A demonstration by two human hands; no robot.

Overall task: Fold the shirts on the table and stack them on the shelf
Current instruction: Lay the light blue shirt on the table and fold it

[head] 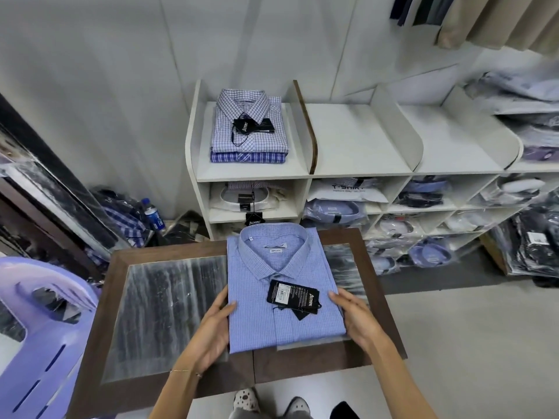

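A folded light-blue checked shirt (281, 294) lies collar-up at centre frame on a dark-framed table (169, 313), its far edge at the table's rear rim. The left hand (208, 331) lies against the shirt's left side, fingers nearly straight and close together, thumb laid over the top of the fabric. The right hand (358, 322) meets the right side in mirror fashion, fingers extended along the fold, thumb on top; whether the fingertips reach under the cloth cannot be told. A black hang tag (292, 294) rests on the shirt front between the two hands, touching neither.

Behind the table, in the upper centre, stands a white shelf unit (357, 170). Its top left bay holds a stack of two folded shirts (249, 130), the upper one pale check with its own tag. The top bays to the right show bare boards, separated by upright dividers. Lower compartments hold bagged shirts. A lilac plastic chair (39, 328) stands at lower left, beside the table; a water bottle (153, 214) stands on the floor left of the shelf. Open floor lies at lower right.
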